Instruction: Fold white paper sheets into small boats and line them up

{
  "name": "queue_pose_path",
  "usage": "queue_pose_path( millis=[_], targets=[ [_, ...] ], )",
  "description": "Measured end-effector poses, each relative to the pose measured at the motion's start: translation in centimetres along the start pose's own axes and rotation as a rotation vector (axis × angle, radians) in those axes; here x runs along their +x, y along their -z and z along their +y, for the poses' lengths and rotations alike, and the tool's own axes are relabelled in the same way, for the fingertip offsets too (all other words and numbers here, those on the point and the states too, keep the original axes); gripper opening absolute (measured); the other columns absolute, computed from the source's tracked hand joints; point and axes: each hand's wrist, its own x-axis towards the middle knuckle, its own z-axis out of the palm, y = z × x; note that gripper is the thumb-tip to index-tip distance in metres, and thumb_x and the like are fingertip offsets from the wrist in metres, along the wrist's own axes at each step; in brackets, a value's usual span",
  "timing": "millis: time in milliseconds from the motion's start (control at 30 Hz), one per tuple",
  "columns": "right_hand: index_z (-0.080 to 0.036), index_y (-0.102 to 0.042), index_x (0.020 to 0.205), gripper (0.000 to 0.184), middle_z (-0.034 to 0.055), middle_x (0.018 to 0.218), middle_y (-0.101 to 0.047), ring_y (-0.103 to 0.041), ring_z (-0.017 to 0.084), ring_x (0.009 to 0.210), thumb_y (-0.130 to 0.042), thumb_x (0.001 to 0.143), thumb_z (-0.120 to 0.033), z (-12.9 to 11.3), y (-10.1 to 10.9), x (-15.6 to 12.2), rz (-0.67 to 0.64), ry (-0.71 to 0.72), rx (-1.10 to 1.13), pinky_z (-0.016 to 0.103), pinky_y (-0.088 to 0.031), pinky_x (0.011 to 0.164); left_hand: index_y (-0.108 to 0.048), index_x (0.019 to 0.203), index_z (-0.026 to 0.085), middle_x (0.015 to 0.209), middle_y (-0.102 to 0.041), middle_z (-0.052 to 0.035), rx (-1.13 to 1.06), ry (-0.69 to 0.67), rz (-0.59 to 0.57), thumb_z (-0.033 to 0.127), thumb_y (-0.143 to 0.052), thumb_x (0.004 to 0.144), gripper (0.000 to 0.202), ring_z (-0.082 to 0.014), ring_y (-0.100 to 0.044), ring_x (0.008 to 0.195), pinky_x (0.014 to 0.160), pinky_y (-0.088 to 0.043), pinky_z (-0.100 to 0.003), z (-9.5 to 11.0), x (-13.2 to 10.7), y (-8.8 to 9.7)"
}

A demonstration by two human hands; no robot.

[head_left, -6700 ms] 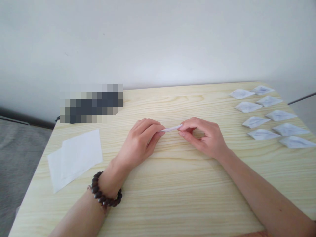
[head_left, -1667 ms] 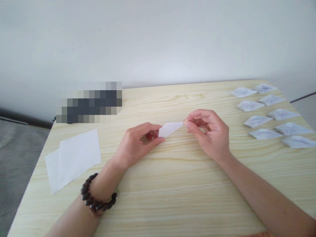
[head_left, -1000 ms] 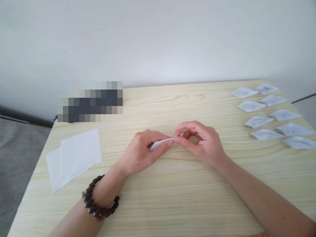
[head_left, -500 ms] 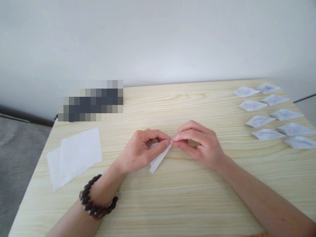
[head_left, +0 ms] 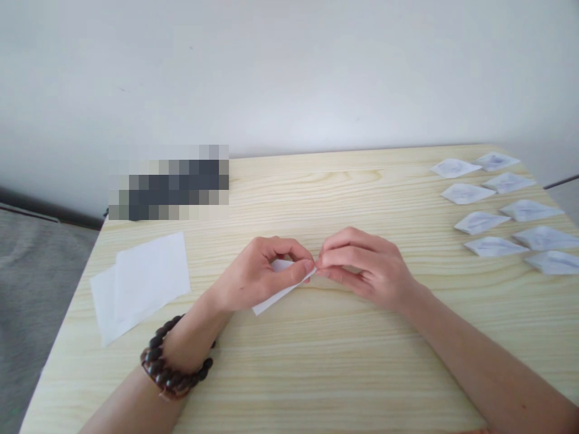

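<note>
A small piece of folded white paper [head_left: 271,299] is held over the middle of the table, partly hidden by my fingers. My left hand [head_left: 266,274] is closed on it, thumb in front and index finger bent behind. At the paper's right tip, the pinched fingertips of my right hand [head_left: 366,265] grip its end. Both hands' fingertips nearly meet there. Dark beaded bracelets [head_left: 174,367] circle my left wrist.
Two overlapping white paper sheets [head_left: 151,277] lie at the left. Several folded white paper boats [head_left: 482,223] stand in two columns at the right. A pixelated dark object [head_left: 176,187] sits at the back left of the wooden table [head_left: 344,374], by the wall [head_left: 316,72].
The folded paper has swung so its lower end points further left and its strip lies flatter. My right hand has lowered slightly. The view has shifted a little.
</note>
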Motion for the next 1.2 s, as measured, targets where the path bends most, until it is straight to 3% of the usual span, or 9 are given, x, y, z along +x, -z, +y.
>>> queue_pose_path(
  millis=[167, 333, 467, 833, 967, 1067, 1200],
  targets=[
    [-0.019, -0.058, 0.087, 0.005, 0.0008, 0.079, -0.061, -0.056, 0.012, 0.068, -0.058, 0.083, -0.017, -0.1, 0.1, 0.2, -0.094, -0.230, 0.136, 0.026, -0.047, 0.064, -0.070, 0.072, 0.014, 0.062, -0.065, 0.0007, 0.107, -0.115, 0.131, 0.023, -0.062, 0.083, 0.016, -0.0085, -0.052, 0.054, 0.050, -0.039, -0.019, -0.3, 0.0, -0.9],
    [-0.020, -0.054, 0.078, 0.007, -0.0028, 0.069, -0.056, -0.051, 0.011, 0.062, -0.059, 0.080, -0.017, -0.2, 0.0, 0.1, -0.152, -0.209, 0.055, 0.026, -0.041, 0.064, -0.069, 0.076, 0.015, 0.069, -0.069, -0.0001, 0.261, -0.318, 0.164, 0.016, -0.064, 0.082, 0.007, -0.0107, -0.059, 0.063, 0.062, -0.045, -0.021, -0.8, -0.1, -1.4],
    [-0.019, -0.054, 0.076, 0.010, -0.0029, 0.069, -0.056, -0.049, 0.010, 0.062, -0.060, 0.079, -0.012, 0.0, 0.0, -0.1, -0.164, -0.199, 0.073, 0.023, -0.039, 0.061, -0.068, 0.079, 0.015, 0.071, -0.069, -0.0011, 0.340, -0.414, 0.148, 0.014, -0.062, 0.084, 0.008, -0.0112, -0.059, 0.065, 0.064, -0.046, -0.022, -1.2, -0.1, -1.5],
    [-0.017, -0.060, 0.082, 0.006, -0.0008, 0.074, -0.060, -0.053, 0.008, 0.062, -0.056, 0.085, -0.014, 0.3, 0.8, -0.1, -0.266, -0.296, 0.216, 0.020, -0.040, 0.057, -0.069, 0.075, 0.014, 0.069, -0.068, 0.0004, 0.218, -0.256, 0.117, 0.014, -0.064, 0.082, 0.009, -0.0081, -0.059, 0.062, 0.058, -0.044, -0.016, -0.7, 0.0, -1.3],
    [-0.018, -0.059, 0.080, 0.007, -0.0016, 0.073, -0.061, -0.055, 0.010, 0.066, -0.057, 0.083, -0.013, 0.9, 1.7, -0.2, -0.184, -0.244, 0.096, 0.022, -0.042, 0.063, -0.069, 0.087, 0.015, 0.074, -0.069, -0.0008, 0.124, -0.128, 0.118, 0.025, -0.063, 0.085, 0.012, -0.0093, -0.059, 0.062, 0.054, -0.044, -0.017, -0.7, -0.1, -1.1],
    [-0.019, -0.058, 0.077, 0.009, -0.0022, 0.070, -0.059, -0.054, 0.010, 0.063, -0.055, 0.084, -0.013, 1.6, 2.8, -0.2, -0.052, -0.278, -0.024, 0.023, -0.040, 0.061, -0.063, 0.103, 0.015, 0.077, -0.069, -0.0011, -0.010, -0.084, 0.170, 0.028, -0.068, 0.082, 0.025, -0.0110, -0.061, 0.064, 0.058, -0.049, -0.020, -1.2, -0.1, -0.9],
    [-0.018, -0.058, 0.080, 0.005, -0.0002, 0.075, -0.062, -0.057, 0.013, 0.068, -0.056, 0.082, -0.014, 2.2, 3.5, -0.3, -0.067, -0.237, -0.153, 0.028, -0.043, 0.069, -0.063, 0.096, 0.016, 0.077, -0.068, 0.0009, 0.062, -0.125, 0.276, 0.023, -0.068, 0.082, 0.016, -0.0090, -0.060, 0.064, 0.059, -0.049, -0.018, -1.7, 0.1, -0.8]
  ],
)
